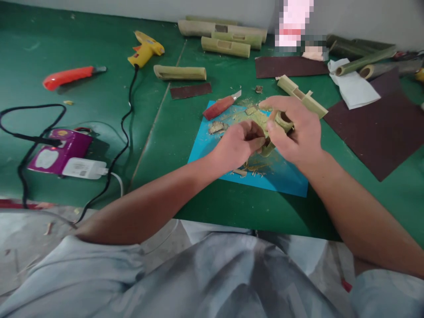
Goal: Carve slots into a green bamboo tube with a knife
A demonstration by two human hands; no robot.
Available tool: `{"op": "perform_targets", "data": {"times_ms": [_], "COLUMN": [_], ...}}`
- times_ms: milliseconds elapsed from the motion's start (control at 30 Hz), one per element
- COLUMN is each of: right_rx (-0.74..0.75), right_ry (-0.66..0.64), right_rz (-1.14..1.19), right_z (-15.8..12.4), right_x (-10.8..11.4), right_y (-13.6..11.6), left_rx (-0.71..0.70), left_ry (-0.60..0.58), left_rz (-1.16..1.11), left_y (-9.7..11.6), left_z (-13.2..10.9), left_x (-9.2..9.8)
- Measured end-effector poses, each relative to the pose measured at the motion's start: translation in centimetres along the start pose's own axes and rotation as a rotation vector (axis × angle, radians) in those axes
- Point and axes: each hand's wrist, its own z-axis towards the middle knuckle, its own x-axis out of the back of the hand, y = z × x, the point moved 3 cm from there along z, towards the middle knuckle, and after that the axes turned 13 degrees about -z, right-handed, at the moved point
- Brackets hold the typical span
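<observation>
Head camera looks down on one short bamboo piece (281, 120), pale green with a hollow open end showing, held just above a blue mat (285, 176) in the middle of the green bench (99, 110). The right hand (294, 130) wraps fingers and thumb round its far end. The left hand (239, 143) is curled into a tight fist on its near end, and I cannot tell whether that fist grips anything else. Shavings and greenish dust lie on the mat under both hands. Two knives: a red knife (220, 107) at the mat's far edge and an orange knife (71, 76) far left. One yellow glue gun (145, 48) trails a black cable (127, 110). Three dark sandpaper sheets: a small strip (190, 90), a far sheet (288, 66) and a large sheet (380, 128) on the right. One slotted tube (303, 97) lies just beyond the right hand, a single tube (180, 73) lies near the glue gun, and a stack of tubes (225, 37), about four, sits by the far wall
</observation>
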Motion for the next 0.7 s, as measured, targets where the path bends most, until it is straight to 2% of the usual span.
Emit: {"op": "perform_targets", "data": {"times_ms": [167, 267, 367, 467, 600, 700], "right_rx": [-0.018, -0.059, 0.013, 0.054, -0.03, -0.043], "right_ry": [-0.039, -0.036, 0.043, 0.055, -0.079, -0.065], "right_rz": [-0.019, -0.059, -0.007, 0.013, -0.061, -0.041], "right_z": [-0.05, -0.17, -0.19, -0.17, -0.27, -0.42], "right_x": [-0.06, -0.14, -0.13, -0.13, -0.38, -0.49], "right_y": [-0.07, 0.1, -0.22, -0.59, -0.62, -0.56], "left_rx": [-0.106, -0.091, -0.059, -0.065, -0.055, -0.08], "left_ry": [0.05, 0.055, 0.058, 0.065, 0.042, 0.077], "left_rz": [0.01, 0.076, 0.054, 0.003, 0.012, 0.036], "left_y": [0.04, 0.23, 0.23, 0.11, -0.1, -0.13], "left_z": [0.04, -0.21, -0.36, -0.4, -0.46, -0.19], "left_x": [-0.01, 0.07, 0.1, 0.03, -0.03, 0.22]}}
